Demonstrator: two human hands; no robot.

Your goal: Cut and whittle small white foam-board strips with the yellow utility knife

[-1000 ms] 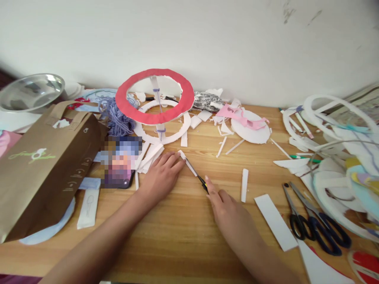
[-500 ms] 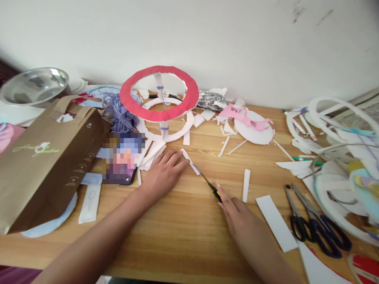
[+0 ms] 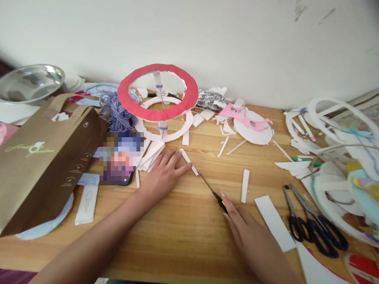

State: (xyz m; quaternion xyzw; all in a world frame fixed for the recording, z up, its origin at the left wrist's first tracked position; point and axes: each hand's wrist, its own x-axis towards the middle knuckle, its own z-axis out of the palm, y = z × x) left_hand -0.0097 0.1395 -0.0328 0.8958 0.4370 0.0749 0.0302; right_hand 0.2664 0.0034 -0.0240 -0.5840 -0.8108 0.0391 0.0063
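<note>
A narrow white foam board strip [image 3: 188,162] lies flat on the wooden table. My left hand [image 3: 162,170] rests over its left side, fingers stretched out, with the thumb and index finger touching the strip and pressing it down. My right hand [image 3: 245,225] is closed around the black and yellow handle of a utility knife [image 3: 219,200]. Its long thin blade points up and left, and the tip is at the strip's near end; whether it touches the strip I cannot tell. White foam board pieces [image 3: 151,154] are heaped beside my left hand.
A red-topped ring frame [image 3: 158,115] stands behind my hands. Left are a brown paper bag [image 3: 44,157], a phone [image 3: 126,179] and purple yarn [image 3: 120,114]. To the right lie a white strip [image 3: 245,185], a white rectangle [image 3: 275,223], two scissors [image 3: 319,238] and foam rings [image 3: 325,118].
My right hand has drawn the knife a little down and to the right, bringing its tip from the strip's side to its near end. My left hand stays on the strip.
</note>
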